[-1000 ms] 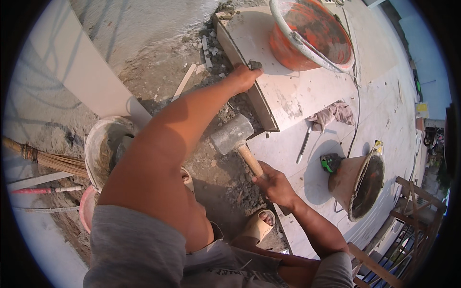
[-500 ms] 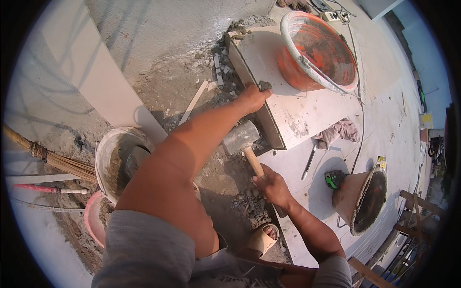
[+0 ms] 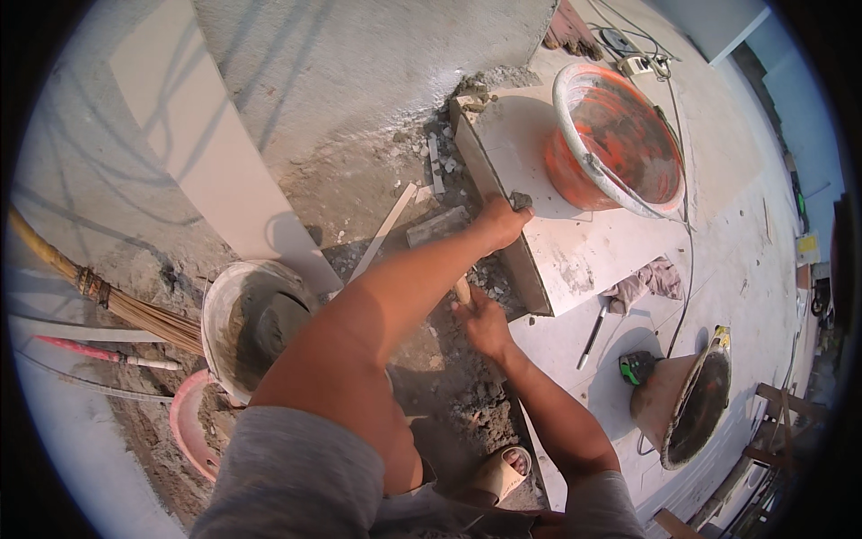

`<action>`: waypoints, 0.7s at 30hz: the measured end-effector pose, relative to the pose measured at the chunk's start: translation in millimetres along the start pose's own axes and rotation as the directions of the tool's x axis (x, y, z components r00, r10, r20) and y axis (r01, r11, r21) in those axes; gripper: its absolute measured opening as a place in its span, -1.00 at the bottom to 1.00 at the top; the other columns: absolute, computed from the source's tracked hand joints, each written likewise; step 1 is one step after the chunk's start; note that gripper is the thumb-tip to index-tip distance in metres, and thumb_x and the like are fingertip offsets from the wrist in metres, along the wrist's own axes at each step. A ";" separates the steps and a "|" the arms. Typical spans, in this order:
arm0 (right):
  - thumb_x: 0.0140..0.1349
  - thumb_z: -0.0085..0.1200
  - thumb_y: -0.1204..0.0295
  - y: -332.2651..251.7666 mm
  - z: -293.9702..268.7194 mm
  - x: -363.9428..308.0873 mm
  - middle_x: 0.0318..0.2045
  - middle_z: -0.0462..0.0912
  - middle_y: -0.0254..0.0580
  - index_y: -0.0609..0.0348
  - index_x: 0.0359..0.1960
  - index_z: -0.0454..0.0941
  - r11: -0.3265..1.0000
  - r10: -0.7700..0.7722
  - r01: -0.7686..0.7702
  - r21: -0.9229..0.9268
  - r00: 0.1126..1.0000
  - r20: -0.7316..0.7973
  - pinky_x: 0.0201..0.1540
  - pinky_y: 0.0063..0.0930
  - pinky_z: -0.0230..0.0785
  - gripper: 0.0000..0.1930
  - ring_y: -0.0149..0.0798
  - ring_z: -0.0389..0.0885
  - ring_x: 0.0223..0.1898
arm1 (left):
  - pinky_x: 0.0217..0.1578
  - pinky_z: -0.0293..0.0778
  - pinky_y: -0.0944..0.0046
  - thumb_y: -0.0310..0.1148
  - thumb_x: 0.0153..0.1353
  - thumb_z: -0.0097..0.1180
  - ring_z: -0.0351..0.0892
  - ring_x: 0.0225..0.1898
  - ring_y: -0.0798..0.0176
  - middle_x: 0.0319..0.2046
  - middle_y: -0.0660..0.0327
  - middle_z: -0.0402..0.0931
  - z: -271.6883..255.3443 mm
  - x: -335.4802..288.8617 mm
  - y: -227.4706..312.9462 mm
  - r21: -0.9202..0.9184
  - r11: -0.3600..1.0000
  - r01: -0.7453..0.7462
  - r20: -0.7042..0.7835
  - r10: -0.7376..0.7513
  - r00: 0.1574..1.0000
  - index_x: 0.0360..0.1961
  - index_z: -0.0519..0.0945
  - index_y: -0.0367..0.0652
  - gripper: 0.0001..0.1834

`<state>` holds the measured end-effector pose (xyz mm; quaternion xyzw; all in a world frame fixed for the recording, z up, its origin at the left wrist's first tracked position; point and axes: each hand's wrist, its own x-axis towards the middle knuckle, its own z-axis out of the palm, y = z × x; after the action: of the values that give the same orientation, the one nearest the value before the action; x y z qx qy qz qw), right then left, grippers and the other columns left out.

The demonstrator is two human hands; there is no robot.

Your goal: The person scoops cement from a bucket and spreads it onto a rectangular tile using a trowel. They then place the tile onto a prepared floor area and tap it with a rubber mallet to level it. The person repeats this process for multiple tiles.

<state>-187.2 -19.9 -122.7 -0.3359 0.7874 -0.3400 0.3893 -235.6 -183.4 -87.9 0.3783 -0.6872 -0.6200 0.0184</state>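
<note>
My left hand [image 3: 505, 223] is closed over the upper edge of a tile [image 3: 505, 235] that faces the side of a low tiled step [image 3: 575, 247]. A small grey lump of mortar [image 3: 520, 201] sits by its fingers. My right hand [image 3: 486, 323] grips the wooden handle of a mallet [image 3: 462, 289], just below my left forearm. The mallet's grey head [image 3: 437, 226] shows past the far side of that forearm, which hides the part between. Rubble and dirt lie beneath the mallet, alongside the step.
An orange bucket [image 3: 558, 171] stands on the step. A marker [image 3: 593, 334], a cloth [image 3: 648, 286], a green-and-black tape measure [image 3: 637, 367] and a tilted bucket [image 3: 654, 400] lie to the right. At left are a mortar bucket [image 3: 215, 314] and a broom [image 3: 135, 310].
The mallet head has shifted from the near side of my left forearm to its far side, and my right hand has moved closer to that forearm. My left hand stays on the tile's edge.
</note>
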 end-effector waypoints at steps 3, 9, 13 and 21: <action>0.28 0.11 0.28 -4.6 2.7 21.2 -0.23 0.65 0.25 0.26 0.11 0.45 0.998 0.009 -0.010 0.062 1.000 0.021 -0.06 -0.19 0.43 -0.57 0.12 0.65 -0.12 | 0.14 0.39 0.06 -0.09 0.25 0.16 0.50 0.11 -0.22 0.05 -0.32 0.47 2.4 -5.1 -2.7 -0.059 0.996 -0.066 -0.106 0.060 0.993 0.00 0.49 -0.56 -0.38; 0.27 0.11 0.30 2.4 -13.9 48.0 -0.16 0.65 0.25 0.24 0.14 0.46 0.997 0.039 -0.037 0.066 0.999 -0.032 0.00 -0.18 0.42 -0.56 0.14 0.64 -0.07 | 0.18 0.35 0.07 -0.11 0.25 0.16 0.41 0.17 -0.27 0.11 -0.45 0.32 11.3 8.1 -16.5 -0.067 0.990 -0.122 -0.119 0.113 0.986 0.13 0.20 -0.73 -0.21; 0.26 0.10 0.30 2.3 14.8 45.0 -0.13 0.63 0.28 0.24 0.12 0.48 0.999 -0.043 0.044 0.007 0.998 -0.056 0.06 -0.11 0.40 -0.56 0.22 0.59 0.00 | 0.17 0.34 0.07 -0.12 0.25 0.14 0.44 0.18 -0.22 0.08 -0.36 0.42 14.2 13.2 -25.7 0.076 0.990 -0.120 -0.185 0.132 0.974 0.15 0.23 -0.64 -0.26; 0.24 0.07 0.32 17.5 8.6 70.5 -0.11 0.62 0.32 0.41 -0.03 0.55 0.990 -0.125 0.128 -0.060 0.991 0.041 0.10 -0.07 0.39 -0.61 0.25 0.55 0.04 | 0.16 0.36 0.06 -0.15 0.21 0.18 0.45 0.16 -0.23 0.05 -0.38 0.44 11.0 5.7 -11.5 0.062 0.994 -0.093 -0.194 0.103 0.976 0.10 0.28 -0.62 -0.30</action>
<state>-217.9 -68.8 -167.8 -0.4035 0.7674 -0.3327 0.3709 -239.4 -176.6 -102.9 0.4036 -0.7158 -0.5597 0.1068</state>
